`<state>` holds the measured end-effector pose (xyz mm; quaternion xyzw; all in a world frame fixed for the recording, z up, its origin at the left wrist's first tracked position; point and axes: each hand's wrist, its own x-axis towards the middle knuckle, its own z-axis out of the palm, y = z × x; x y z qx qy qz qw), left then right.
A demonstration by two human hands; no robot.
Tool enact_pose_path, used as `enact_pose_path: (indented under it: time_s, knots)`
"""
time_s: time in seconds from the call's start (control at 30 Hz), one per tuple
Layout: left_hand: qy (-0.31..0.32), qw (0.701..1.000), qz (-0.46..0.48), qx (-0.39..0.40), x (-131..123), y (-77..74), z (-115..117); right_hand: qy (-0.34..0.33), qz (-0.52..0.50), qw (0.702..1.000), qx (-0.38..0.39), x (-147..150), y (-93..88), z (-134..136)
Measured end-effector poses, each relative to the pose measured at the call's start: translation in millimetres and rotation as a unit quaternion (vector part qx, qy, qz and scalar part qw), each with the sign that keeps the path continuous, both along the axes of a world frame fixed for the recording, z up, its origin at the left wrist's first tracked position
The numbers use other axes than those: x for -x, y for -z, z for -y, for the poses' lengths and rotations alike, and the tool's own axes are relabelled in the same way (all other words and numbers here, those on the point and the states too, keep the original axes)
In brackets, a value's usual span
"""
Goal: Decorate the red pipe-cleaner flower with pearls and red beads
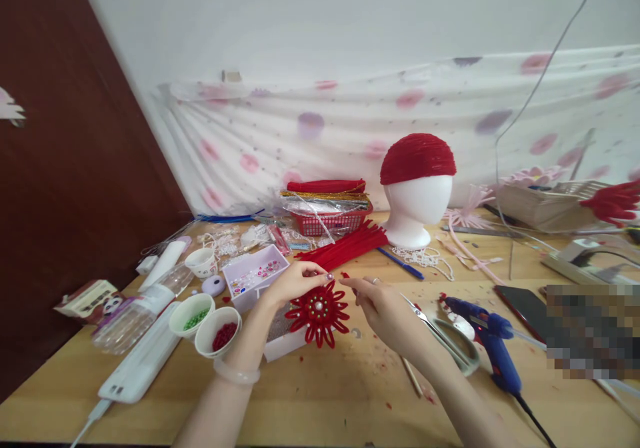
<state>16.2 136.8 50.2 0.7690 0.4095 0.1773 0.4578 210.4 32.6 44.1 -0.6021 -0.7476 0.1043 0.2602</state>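
A red fuzzy flower [327, 321], with looped petals, gold beads and a pearl at its centre, hangs in front of me over the edge of a white box [287, 347]. My left hand [303, 283] is closed at the flower's upper edge, thumb and fingers pinched together on it. Just right of the top petals, my right hand [374, 301] is closed with its fingertips together. A tiny bit of red shows at those fingertips, too small to name. Behind both hands lies a bundle of red fuzzy stems [347, 248].
Left are cups of green beads [196, 318] and red beads [225, 335], a lilac box [255, 275], a plastic bottle [145, 308] and a white power bank [137, 361]. Right are scissors [453, 345], a blue glue gun [493, 341] and a phone [523, 308]. Behind stands a foam head [420, 205].
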Motion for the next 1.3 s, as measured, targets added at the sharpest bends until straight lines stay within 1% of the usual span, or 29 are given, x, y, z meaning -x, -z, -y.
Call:
enact_pose_path:
  time_s: [0.13, 0.33, 0.53, 0.83, 1.17, 1.3]
  knots:
    - [0.039, 0.999, -0.005, -0.022, -3, -2.3, -8, 0.000, 0.001, 1.000, 0.000, 0, 2.4, -1]
    - [0.077, 0.996, -0.015, -0.044, -5, -3.7, -9, 0.000, -0.003, 1.000, 0.003, 1, 2.2, -1]
    - [0.098, 0.994, -0.027, -0.047, -6, -6.9, -9, 0.006, -0.008, 1.000, 0.008, 2, 1.0, 1]
    - [0.099, 0.993, -0.043, -0.041, -8, -5.6, -11, 0.019, -0.025, 0.999, 0.013, 1, 2.6, 7]
    - [0.071, 0.997, -0.036, -0.017, -6, 0.3, -13, 0.035, -0.042, 0.998, 0.028, -8, 14.3, 14]
    - [0.054, 0.998, -0.030, -0.005, -5, 3.0, -13, 0.039, -0.048, 0.998, 0.032, -8, 13.6, 16]
